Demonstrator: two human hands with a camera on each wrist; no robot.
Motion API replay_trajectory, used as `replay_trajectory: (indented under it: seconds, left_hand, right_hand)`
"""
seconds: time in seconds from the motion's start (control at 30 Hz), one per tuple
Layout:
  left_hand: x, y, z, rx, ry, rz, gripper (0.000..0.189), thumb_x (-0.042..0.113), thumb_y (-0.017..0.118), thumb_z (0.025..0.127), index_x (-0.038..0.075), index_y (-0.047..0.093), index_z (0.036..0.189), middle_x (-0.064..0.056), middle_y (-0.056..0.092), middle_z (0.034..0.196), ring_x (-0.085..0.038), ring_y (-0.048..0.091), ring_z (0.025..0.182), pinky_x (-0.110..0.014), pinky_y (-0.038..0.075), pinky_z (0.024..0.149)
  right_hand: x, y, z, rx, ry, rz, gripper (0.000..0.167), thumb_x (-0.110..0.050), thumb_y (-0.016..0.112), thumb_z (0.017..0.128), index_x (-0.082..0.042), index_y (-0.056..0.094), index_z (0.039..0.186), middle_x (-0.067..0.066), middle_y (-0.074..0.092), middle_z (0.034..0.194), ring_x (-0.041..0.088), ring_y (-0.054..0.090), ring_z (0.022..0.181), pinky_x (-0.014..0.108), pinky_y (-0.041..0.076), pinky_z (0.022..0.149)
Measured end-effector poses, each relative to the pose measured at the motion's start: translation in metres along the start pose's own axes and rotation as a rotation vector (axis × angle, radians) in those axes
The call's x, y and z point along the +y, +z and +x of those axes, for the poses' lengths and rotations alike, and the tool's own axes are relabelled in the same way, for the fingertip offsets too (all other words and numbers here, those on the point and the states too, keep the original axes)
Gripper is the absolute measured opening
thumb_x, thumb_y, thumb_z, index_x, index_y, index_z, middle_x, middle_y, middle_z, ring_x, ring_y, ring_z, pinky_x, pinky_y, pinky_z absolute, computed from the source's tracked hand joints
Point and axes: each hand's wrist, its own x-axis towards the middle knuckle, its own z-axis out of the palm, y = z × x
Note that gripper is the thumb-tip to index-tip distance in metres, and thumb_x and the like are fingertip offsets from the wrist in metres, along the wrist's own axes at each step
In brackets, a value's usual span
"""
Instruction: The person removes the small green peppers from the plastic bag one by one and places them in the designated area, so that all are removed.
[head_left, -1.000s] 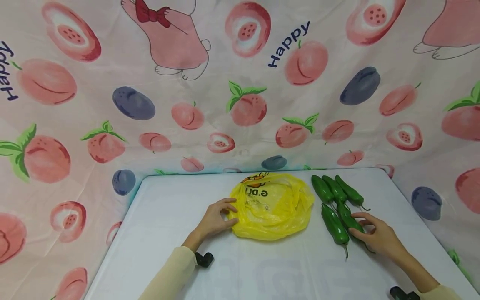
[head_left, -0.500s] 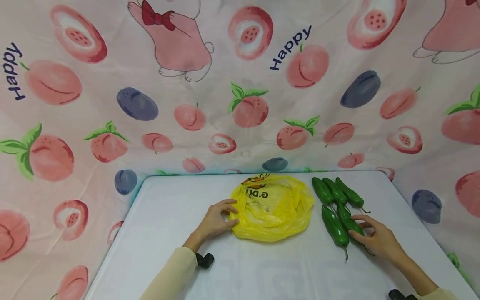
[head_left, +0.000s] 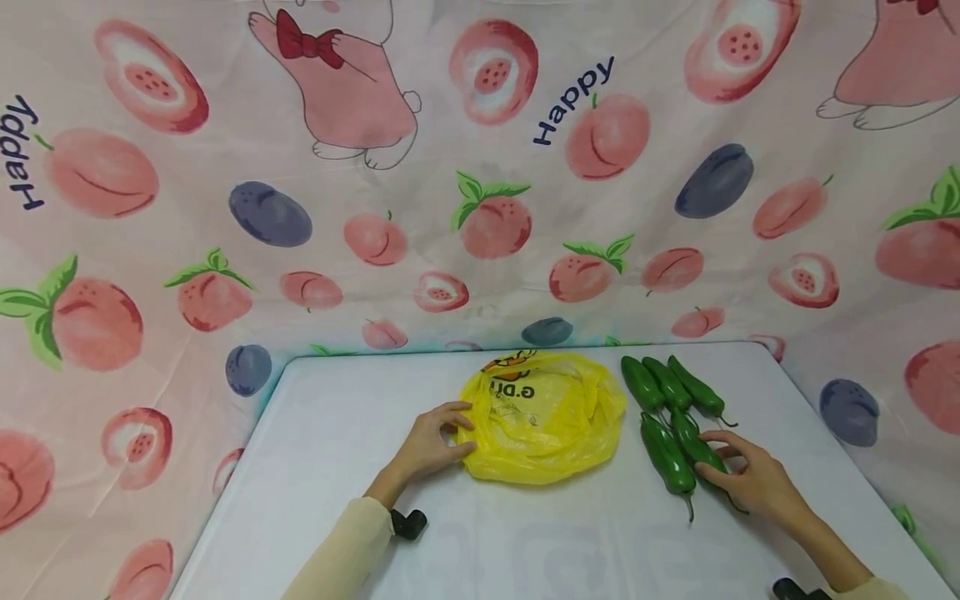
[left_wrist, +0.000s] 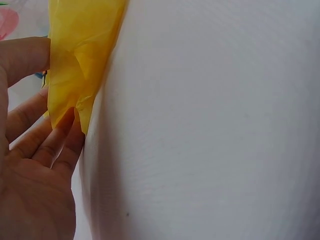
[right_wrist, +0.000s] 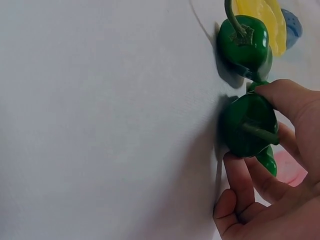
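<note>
A crumpled yellow plastic bag [head_left: 540, 429] with printed lettering lies at the middle of the table. My left hand [head_left: 429, 443] touches its left edge, thumb and fingers spread apart; in the left wrist view the fingertips meet the bag [left_wrist: 82, 55] and are partly hidden. On the right, my right hand [head_left: 753, 475] holds a green pepper [head_left: 693, 442], thumb on one side and fingers on the other. Its stem points toward the palm in the right wrist view, where the same pepper [right_wrist: 242, 122] seems to rest at the tabletop. Another green pepper [head_left: 666, 454] lies just left of it.
Several more green peppers [head_left: 697, 387] lie in a row behind, near the far edge of the white table [head_left: 352, 408]. A curtain [head_left: 420, 200] printed with peaches hangs behind and at the sides. Dark wrist devices [head_left: 408, 524] sit on both wrists.
Both hands, the bag and the peppers hold the same places. Only the head view has shifted slightly.
</note>
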Motion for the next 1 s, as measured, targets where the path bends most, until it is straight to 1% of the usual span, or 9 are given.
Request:
replay_trajectory:
  seconds: [0.17,0.4,0.63,0.77,0.9,1.0]
  left_hand:
    - [-0.0011,0.0003,0.0004,0.002,-0.003,-0.005,0.020,0.023,0.085,0.083,0.017,0.076,0.100,-0.002,0.063,0.139,-0.015,0.064,0.104,-0.035,0.053,0.092]
    - [0.0010,-0.0018,0.0007,-0.001,0.001,0.005,0.021,0.022,0.084,0.083,0.016,0.076,0.100,-0.003,0.063,0.139,-0.016,0.064,0.103,-0.034,0.053,0.092]
    - [0.0016,-0.0021,0.0024,-0.012,-0.019,0.007,0.021,0.023,0.085,0.083,0.016,0.076,0.101,-0.001,0.062,0.141,-0.013,0.062,0.104,-0.033,0.051,0.093]
    - [0.0021,-0.0010,0.0026,-0.008,0.004,0.005,0.020,0.023,0.084,0.084,0.016,0.076,0.101,-0.002,0.062,0.140,-0.014,0.062,0.101,-0.033,0.052,0.092]
    - [0.0039,-0.0011,0.0023,-0.002,0.008,0.003,0.020,0.022,0.084,0.083,0.016,0.076,0.101,-0.003,0.063,0.140,-0.014,0.062,0.099,-0.033,0.052,0.090]
    - [0.0047,-0.0013,0.0014,-0.005,-0.009,-0.001,0.020,0.022,0.085,0.083,0.017,0.076,0.100,-0.002,0.063,0.140,-0.014,0.062,0.099,-0.033,0.052,0.090]
  right_hand:
    - [-0.0004,0.0008,0.0003,0.003,-0.008,0.004,0.058,-0.037,0.077,0.092,-0.006,0.057,0.137,0.031,0.066,0.118,0.035,0.066,0.090,0.050,0.053,0.068]
    - [0.0012,0.0016,0.0016,0.000,-0.020,0.008,0.058,-0.037,0.077,0.092,-0.006,0.057,0.137,0.032,0.066,0.118,0.041,0.066,0.094,0.054,0.053,0.070]
    - [0.0039,0.0012,0.0026,0.022,-0.037,0.005,0.056,-0.036,0.077,0.092,-0.006,0.059,0.136,0.031,0.067,0.117,0.045,0.064,0.100,0.056,0.053,0.072]
    - [0.0036,-0.0003,0.0016,0.025,-0.041,0.012,0.056,-0.035,0.078,0.092,-0.006,0.059,0.136,0.031,0.067,0.116,0.045,0.064,0.099,0.055,0.052,0.071]
    - [0.0031,-0.0003,0.0022,0.024,-0.043,0.011,0.056,-0.036,0.078,0.092,-0.006,0.059,0.136,0.031,0.067,0.117,0.048,0.063,0.104,0.059,0.052,0.074]
    - [0.0024,0.0003,0.0030,0.017,-0.040,0.000,0.057,-0.036,0.078,0.091,-0.006,0.059,0.135,0.030,0.067,0.117,0.049,0.063,0.107,0.062,0.051,0.076]
